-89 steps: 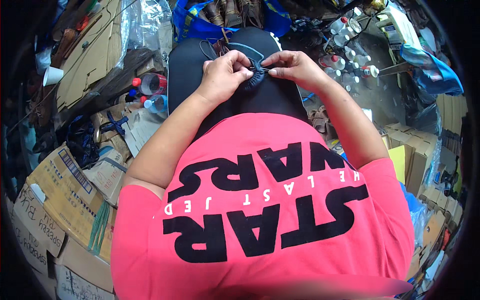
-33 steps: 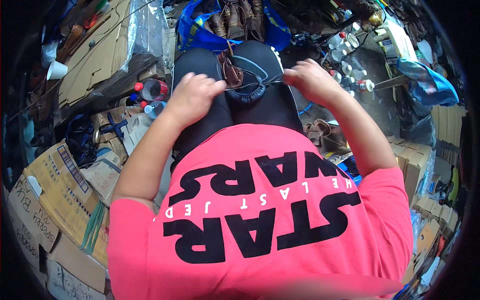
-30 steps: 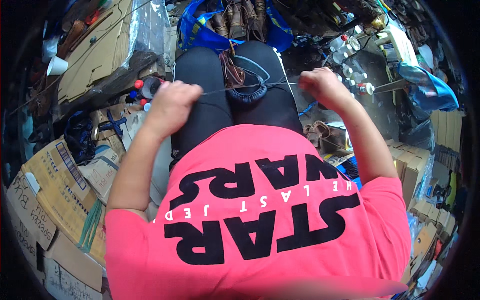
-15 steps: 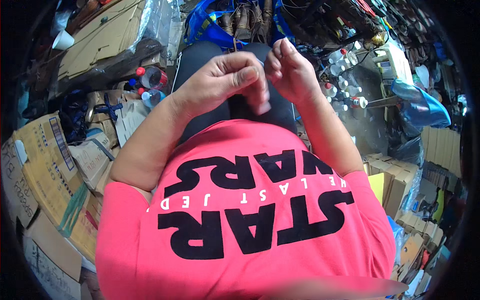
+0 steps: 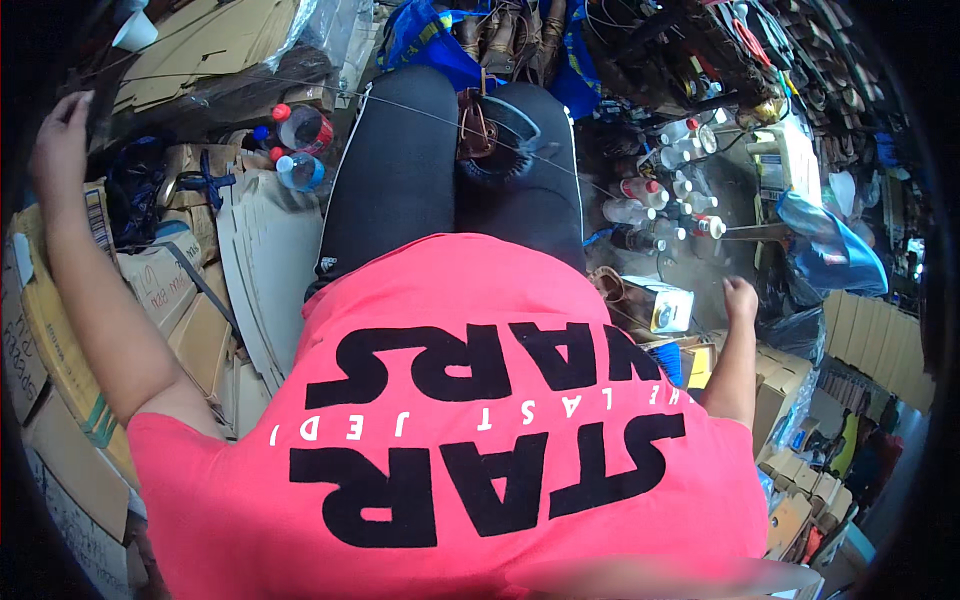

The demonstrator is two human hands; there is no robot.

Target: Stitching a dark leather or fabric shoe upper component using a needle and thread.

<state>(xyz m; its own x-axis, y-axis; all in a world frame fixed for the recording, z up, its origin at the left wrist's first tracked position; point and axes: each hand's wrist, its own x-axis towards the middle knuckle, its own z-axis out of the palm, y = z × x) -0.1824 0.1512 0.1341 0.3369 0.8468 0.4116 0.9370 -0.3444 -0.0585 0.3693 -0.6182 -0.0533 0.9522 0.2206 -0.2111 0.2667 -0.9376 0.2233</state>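
Between my knees sits a brown leather shoe (image 5: 479, 128), with a dark curved piece, seemingly its sole, beside it. A thin thread (image 5: 405, 106) stretches from the shoe out to both sides. Far out at the upper left, my left hand (image 5: 62, 145) is closed, its fingertips pinched at the thread's end. My right hand (image 5: 740, 297) is closed in a fist at the right, above the boxes. The thread slants down toward it, but its last stretch is too fine to follow. Both arms are spread wide, away from the shoe.
Several plastic bottles (image 5: 640, 208) stand at the right, and a few more bottles (image 5: 303, 130) at the left. Cardboard boxes (image 5: 160, 285) are stacked by my left arm. A blue bag (image 5: 415, 35) of shoes lies beyond my knees. A brown shoe (image 5: 610, 285) rests near my right hip.
My hands have parted from close together over my knees and swung far out to left and right. The thread now spans between them, and the shoe between my knees has come into view.
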